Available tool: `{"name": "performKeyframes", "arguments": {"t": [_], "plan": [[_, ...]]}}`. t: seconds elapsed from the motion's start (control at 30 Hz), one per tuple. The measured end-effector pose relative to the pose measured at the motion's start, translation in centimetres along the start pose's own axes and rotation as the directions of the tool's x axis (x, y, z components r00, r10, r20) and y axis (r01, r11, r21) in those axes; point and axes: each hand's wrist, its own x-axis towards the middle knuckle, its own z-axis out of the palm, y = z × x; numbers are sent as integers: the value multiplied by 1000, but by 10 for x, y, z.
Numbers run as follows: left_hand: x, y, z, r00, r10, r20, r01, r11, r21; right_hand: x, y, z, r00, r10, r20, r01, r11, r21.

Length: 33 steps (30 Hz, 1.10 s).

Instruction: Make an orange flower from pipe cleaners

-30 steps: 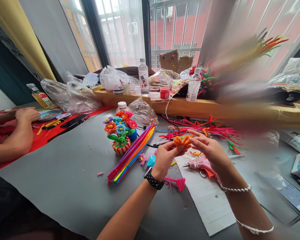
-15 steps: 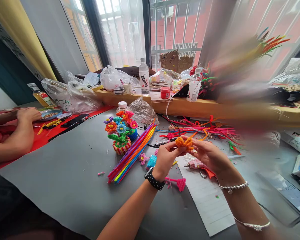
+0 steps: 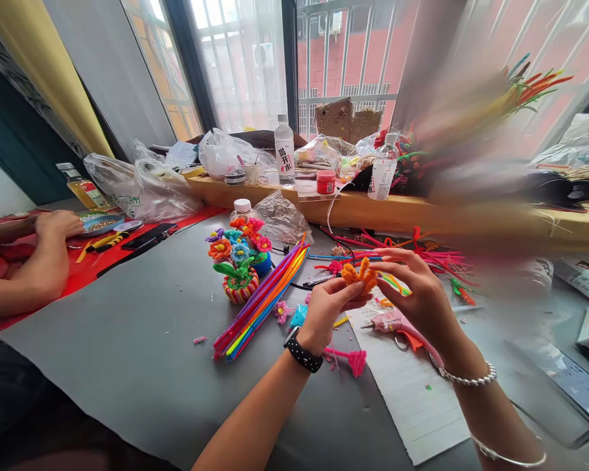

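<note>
My left hand (image 3: 326, 313) pinches an orange pipe-cleaner flower (image 3: 359, 274) from below, held above the grey table (image 3: 127, 340). My right hand (image 3: 415, 291) closes its fingertips on the same flower from the right. A pink glue gun (image 3: 397, 322) lies on the lined paper sheet (image 3: 412, 399) just under my right hand. A pink pipe-cleaner flower (image 3: 351, 358) rests on the table near my left wrist.
A bundle of coloured pipe cleaners (image 3: 262, 297) and a small pot of pipe-cleaner flowers (image 3: 238, 261) lie left of my hands. More loose pipe cleaners (image 3: 412, 252) spread behind. Another person's hands (image 3: 49, 248) rest on a red mat at far left. Bottles (image 3: 285, 152) and bags (image 3: 142, 183) crowd the ledge.
Both hands stayed on the orange flower and lifted it slightly. My right fingers shifted around it, and the glue gun shows more under my right hand.
</note>
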Motion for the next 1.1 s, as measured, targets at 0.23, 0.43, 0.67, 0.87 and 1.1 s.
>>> {"name": "performKeyframes", "arguments": {"t": [0.23, 0.43, 0.67, 0.87, 1.1], "plan": [[0, -2, 0, 1000, 23, -5, -23, 995, 98, 1, 0, -2, 1000, 3, 5, -2, 999, -38], [-1, -2, -1, 995, -51, 89, 23, 958, 287, 0, -2, -5, 970, -62, 234, 58, 998, 23], [0, 12, -10, 921, -285, 267, 135, 874, 467, 2, -6, -24, 844, 44, 534, -114, 989, 98], [-1, 15, -12, 889, -311, 335, 115, 862, 494, 4, -7, -25, 725, 262, 637, -482, 853, 198], [-3, 19, -13, 859, -362, 362, 177, 873, 454, 1, 0, -24, 690, 274, 670, -639, 666, 385]]}}
